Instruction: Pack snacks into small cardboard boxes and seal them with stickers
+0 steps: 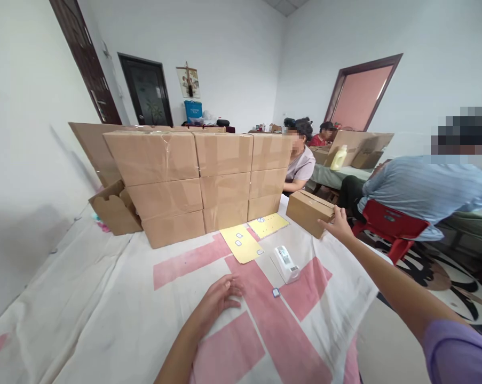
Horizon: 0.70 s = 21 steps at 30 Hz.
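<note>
Status: partial, as far as I can judge. Your stack of cartons [224, 184] stands at the back of the worktop [104, 298], front face three across and three high, rows squared up, clear tape visible on several. That part looks done; depth behind the front face is hidden, so no total from me.

Single carton [307, 210] is the one in play: on the worktop's right edge, right of the stack and apart from it. Top looks folded down; can't tell if it's sealed. I'd count it as unfinished.

Your right hand [339, 223] is on that carton's near right corner, fingers spread over the edge, thumb lower on the side. Touching, yes; can't tell whether it's actually gripping. Your left hand [220, 298] holds nothing: fingers loosely curled, thumb apart, over the cloth.

Front of stack: near yellow sheet [243, 250] with three small blue-edged pieces on it, far yellow sheet [275, 226] with one plus dark dots. Another blue-edged piece [276, 293] lies loose on the cloth, just nearer you than the white case [286, 265]. Those read as work left over. Flaps-up carton [120, 218] sits left of the stack, contents unclear.
</note>
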Available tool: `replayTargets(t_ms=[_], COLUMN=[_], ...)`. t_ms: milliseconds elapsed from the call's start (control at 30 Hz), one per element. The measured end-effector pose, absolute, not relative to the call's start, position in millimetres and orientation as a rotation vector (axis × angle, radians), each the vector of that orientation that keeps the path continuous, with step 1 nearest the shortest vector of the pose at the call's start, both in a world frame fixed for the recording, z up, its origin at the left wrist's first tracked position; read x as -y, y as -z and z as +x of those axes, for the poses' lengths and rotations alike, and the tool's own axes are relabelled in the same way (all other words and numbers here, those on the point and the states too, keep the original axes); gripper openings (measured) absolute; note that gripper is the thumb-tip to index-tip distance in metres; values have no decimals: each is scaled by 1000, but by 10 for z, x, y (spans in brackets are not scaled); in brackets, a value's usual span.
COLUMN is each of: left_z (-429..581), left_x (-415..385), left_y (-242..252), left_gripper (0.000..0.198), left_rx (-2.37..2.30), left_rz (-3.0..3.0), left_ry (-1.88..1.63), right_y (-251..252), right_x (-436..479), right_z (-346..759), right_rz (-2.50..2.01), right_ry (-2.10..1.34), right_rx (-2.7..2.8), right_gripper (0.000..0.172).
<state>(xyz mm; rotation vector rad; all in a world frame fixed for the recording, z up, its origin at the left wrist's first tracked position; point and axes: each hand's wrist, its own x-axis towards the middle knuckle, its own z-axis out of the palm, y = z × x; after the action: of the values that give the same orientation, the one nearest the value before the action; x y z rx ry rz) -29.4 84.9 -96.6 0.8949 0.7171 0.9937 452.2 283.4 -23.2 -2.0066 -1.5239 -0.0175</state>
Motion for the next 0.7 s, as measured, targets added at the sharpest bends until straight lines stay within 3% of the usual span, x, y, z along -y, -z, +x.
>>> replayTargets(t_ms=[200, 433, 567, 700], left_z=[-269, -301, -271, -237], left_x=[-884, -924, -969, -955], left_y=[1047, 1081, 1052, 959], left_gripper=[44, 43, 37, 38], left_rx=[-738, -709, -692, -653], left_rz=[868, 811, 819, 904], left_ry=[-1000, -984, -974, -927], right_y=[343, 197, 220, 270], right_x=[-3272, -4005, -3683, -3075], right_z=[4183, 3709, 2979, 1762], right_rz=[-2142, -2103, -1942, -1493], right_ry=[140, -65, -62, -362], right_rx=[1324, 1544, 1862, 2385], right_gripper=[102, 111, 91, 46])
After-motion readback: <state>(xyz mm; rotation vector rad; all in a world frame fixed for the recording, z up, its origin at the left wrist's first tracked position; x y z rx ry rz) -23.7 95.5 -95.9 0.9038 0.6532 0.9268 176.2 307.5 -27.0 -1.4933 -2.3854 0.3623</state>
